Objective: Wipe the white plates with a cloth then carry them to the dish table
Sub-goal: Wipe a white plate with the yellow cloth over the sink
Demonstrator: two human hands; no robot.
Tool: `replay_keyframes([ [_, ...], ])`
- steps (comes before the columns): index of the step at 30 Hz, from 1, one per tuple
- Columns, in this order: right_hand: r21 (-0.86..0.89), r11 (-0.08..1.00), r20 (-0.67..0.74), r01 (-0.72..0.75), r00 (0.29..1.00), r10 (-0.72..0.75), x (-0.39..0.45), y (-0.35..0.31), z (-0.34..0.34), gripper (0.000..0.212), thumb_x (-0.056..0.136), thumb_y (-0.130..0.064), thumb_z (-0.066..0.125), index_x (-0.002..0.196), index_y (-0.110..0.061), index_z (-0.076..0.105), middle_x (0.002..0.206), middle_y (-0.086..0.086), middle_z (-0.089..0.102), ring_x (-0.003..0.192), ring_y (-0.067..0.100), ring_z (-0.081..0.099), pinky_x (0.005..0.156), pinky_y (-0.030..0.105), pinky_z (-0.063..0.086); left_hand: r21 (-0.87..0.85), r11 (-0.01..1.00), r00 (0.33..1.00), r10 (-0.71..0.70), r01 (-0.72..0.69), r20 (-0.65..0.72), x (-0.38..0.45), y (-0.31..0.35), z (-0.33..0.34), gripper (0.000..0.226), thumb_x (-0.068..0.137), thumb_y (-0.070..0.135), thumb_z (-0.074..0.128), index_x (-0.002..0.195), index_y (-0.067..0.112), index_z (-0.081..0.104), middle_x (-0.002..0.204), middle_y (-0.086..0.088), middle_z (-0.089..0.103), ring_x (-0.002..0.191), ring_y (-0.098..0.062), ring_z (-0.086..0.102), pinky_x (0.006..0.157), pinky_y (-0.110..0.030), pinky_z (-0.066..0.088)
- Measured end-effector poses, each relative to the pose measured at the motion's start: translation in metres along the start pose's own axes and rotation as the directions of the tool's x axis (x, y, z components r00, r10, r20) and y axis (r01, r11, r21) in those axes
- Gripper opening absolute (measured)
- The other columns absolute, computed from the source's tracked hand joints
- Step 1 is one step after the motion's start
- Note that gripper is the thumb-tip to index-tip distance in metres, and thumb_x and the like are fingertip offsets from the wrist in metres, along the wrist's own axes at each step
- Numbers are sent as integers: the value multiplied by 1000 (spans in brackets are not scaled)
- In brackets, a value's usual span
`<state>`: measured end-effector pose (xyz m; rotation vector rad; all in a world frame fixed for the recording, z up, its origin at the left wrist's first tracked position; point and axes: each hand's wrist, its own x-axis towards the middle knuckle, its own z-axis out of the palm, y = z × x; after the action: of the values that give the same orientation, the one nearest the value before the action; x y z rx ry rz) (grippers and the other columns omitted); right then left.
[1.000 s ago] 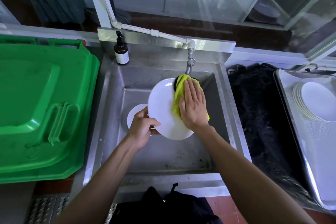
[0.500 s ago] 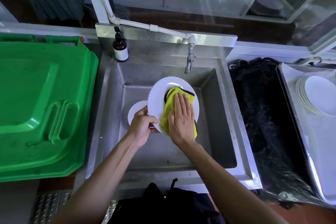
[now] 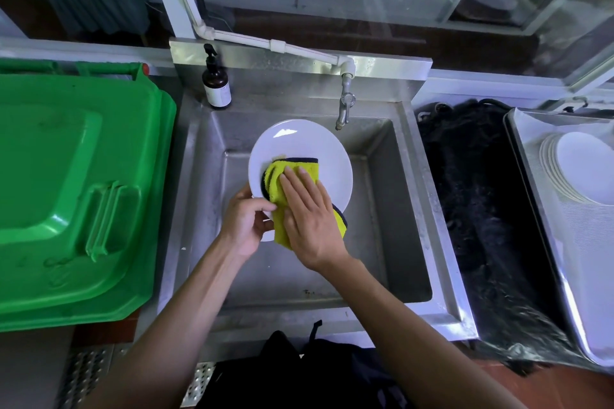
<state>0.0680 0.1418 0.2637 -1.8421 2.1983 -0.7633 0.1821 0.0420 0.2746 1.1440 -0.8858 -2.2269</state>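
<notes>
Head view, near to far. Two bare forearms reach from the near edge over a steel sink point(image 3: 412, 196). The left hand point(image 3: 244, 224) grips the near-left rim of a white plate point(image 3: 299, 146), thumb curled over the upper face and fingers beneath; the plate is held above the basin, tilted. The right hand point(image 3: 310, 219) lies flat, fingers straight and together, pressing a folded yellow cloth point(image 3: 277, 186) with a dark edge onto the near half of the plate; the cloth overhangs the plate's near rim. The far half of the plate is bare and shows a highlight. Beyond the plate a tap point(image 3: 345, 106) hangs from a white pipe, and a brown pump bottle point(image 3: 216, 86) stands on the far-left sink corner. Left of the sink lies a green bin lid point(image 3: 73, 183). Right of the sink a black bag point(image 3: 478, 209) fills a gap, and further right a stack of white plates point(image 3: 578, 166) rests on a tray point(image 3: 564, 276).
</notes>
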Motion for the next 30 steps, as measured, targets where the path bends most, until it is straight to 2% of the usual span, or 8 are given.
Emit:
replay_keyframes([
  [4,-62,998,3,-4,1000,4,-12,11,2,58,103,-28,27,156,-6,30,165,7,24,156,24,11,123,51,19,-5,1000,1000,26,-26,-7,-1,-3,-4,48,63,-6,55,103,14,73,95,-14,69,80,-31,64,62,-40,58],
  [8,-138,981,9,-138,990,140,-22,32,1,59,103,-30,23,157,-5,26,166,8,21,155,27,10,124,51,19,27,999,999,34,-33,-15,-1,1,-11,44,59,-3,56,95,14,73,95,-13,71,82,-33,65,73,-56,61],
  [13,-177,956,7,-233,971,238,-18,51,-6,62,104,-33,17,158,-3,20,167,10,13,155,29,2,125,52,14,104,994,1000,22,-22,1,-2,4,-12,46,57,-3,58,100,10,69,98,-15,68,84,-36,63,77,-61,59],
  [19,-209,931,-34,-298,954,297,3,61,-20,64,101,-35,12,160,-9,16,169,4,8,156,23,-3,126,46,3,158,987,997,-36,25,67,-5,0,-18,49,58,-1,59,104,9,69,99,-12,69,81,-34,64,75,-62,59],
  [21,-231,929,-29,-288,957,289,9,65,-23,64,101,-34,13,160,-10,14,169,2,7,156,22,-4,127,45,1,177,984,994,-41,22,105,-5,-1,-20,45,59,0,60,99,16,74,100,-11,71,82,-33,66,67,-55,61],
  [23,-250,933,-29,-258,966,259,14,66,-25,64,101,-34,15,160,-11,15,169,2,7,156,22,-4,127,46,1,183,983,990,-44,19,137,-5,-1,-23,41,61,0,61,92,21,77,98,-9,73,82,-31,68,63,-50,61],
  [30,-229,971,-34,-73,997,67,20,53,-26,59,102,-27,25,158,-9,25,167,4,17,156,27,5,126,51,5,242,970,969,-90,33,230,-7,3,-24,40,65,1,63,99,19,76,99,-12,71,84,-31,67,60,-40,58],
])
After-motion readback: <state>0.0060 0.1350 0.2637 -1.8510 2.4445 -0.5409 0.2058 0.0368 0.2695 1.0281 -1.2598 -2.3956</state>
